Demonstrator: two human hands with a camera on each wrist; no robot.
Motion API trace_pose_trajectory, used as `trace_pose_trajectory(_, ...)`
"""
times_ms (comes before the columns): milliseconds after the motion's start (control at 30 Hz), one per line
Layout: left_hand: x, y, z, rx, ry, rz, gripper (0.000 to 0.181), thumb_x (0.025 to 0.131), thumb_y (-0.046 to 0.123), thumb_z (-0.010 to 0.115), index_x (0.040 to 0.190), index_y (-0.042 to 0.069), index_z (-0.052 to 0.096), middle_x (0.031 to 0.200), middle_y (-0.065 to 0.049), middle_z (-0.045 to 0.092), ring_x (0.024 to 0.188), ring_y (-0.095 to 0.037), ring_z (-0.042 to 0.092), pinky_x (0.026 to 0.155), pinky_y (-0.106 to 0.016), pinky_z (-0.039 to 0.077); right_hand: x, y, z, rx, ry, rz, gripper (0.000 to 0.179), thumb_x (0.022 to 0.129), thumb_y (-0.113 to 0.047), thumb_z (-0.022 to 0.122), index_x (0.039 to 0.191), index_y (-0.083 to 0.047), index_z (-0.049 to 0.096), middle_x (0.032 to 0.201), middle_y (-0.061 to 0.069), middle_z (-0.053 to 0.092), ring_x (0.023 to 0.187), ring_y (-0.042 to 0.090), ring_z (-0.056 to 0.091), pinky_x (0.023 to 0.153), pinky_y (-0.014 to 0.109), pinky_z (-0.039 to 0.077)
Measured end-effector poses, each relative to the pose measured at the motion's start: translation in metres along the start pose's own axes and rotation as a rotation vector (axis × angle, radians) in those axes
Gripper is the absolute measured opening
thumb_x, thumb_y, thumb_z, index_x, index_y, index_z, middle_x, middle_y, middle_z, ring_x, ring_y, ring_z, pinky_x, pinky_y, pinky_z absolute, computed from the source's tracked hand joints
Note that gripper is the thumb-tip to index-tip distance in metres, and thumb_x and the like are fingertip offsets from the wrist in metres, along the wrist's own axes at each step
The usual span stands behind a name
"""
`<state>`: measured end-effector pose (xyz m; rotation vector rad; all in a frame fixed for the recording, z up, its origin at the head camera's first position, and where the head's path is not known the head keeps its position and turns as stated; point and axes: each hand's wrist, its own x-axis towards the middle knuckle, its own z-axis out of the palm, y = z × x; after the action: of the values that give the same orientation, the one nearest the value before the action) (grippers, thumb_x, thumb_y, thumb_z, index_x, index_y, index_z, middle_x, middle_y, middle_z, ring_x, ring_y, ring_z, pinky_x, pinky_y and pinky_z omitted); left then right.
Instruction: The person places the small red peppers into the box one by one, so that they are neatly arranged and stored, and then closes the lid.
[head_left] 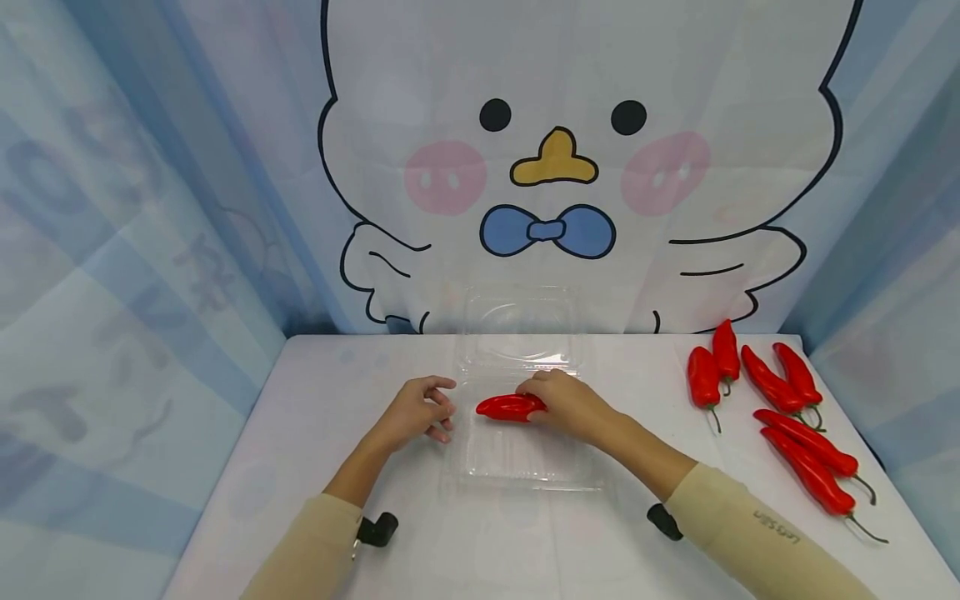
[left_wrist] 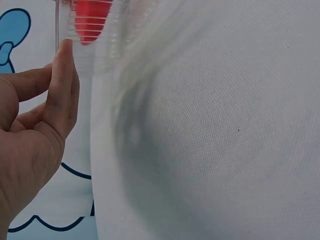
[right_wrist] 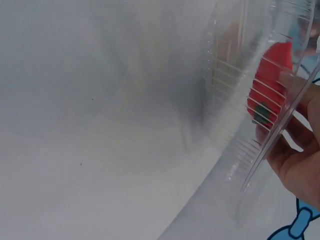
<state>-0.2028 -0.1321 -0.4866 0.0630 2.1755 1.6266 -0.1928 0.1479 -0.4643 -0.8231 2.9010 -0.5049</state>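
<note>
A clear plastic clamshell box (head_left: 510, 482) stands on the table with its lid (head_left: 517, 329) raised at the back. Over the box's base, my right hand (head_left: 566, 404) grips a red chili pepper (head_left: 504, 407) by its stem end, the tip pointing left. Through the ribbed clear wall, the right wrist view shows this pepper (right_wrist: 270, 80) and my fingers around its end. My left hand (head_left: 418, 410) is beside the box's left edge, fingers loosely bent and holding nothing. Whether its fingertips touch the plastic I cannot tell.
Several more red chili peppers (head_left: 806, 471) with green stems lie at the right side of the white table (head_left: 315, 433). A curtain with a cartoon bird (head_left: 555, 158) hangs behind the table, and blue curtains (head_left: 112, 275) flank it.
</note>
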Motion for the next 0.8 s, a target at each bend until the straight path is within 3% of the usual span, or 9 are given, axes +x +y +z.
trace_pose_trajectory(467, 0.0, 0.002, 0.001, 0.005, 0.011, -0.012, 0.049, 0.094, -0.005, 0.068, 0.142, -0.002, 0.056, 0.098, -0.014, 0.06, 0.068, -0.018, 0.069, 0.059, -0.035, 0.065, -0.001, -0.003, 0.015, -0.039, 0.085, -0.004, 0.034, 0.086, -0.016, 0.085, 0.118, -0.012, 0.076, 0.111, 0.003, 0.072, 0.103, 0.022, 0.065, 0.09, 0.037, 0.062)
trace_pose_trajectory(800, 0.0, 0.003, 0.0, -0.007, 0.007, -0.012, 0.05, 0.094, -0.006, 0.068, 0.142, -0.002, 0.056, 0.098, -0.015, 0.06, 0.068, -0.018, 0.07, 0.059, -0.036, 0.065, -0.001, -0.003, 0.022, -0.069, 0.111, 0.002, 0.035, 0.085, -0.017, 0.086, 0.119, -0.014, 0.076, 0.109, 0.005, 0.067, 0.098, 0.02, 0.062, 0.084, 0.033, 0.062)
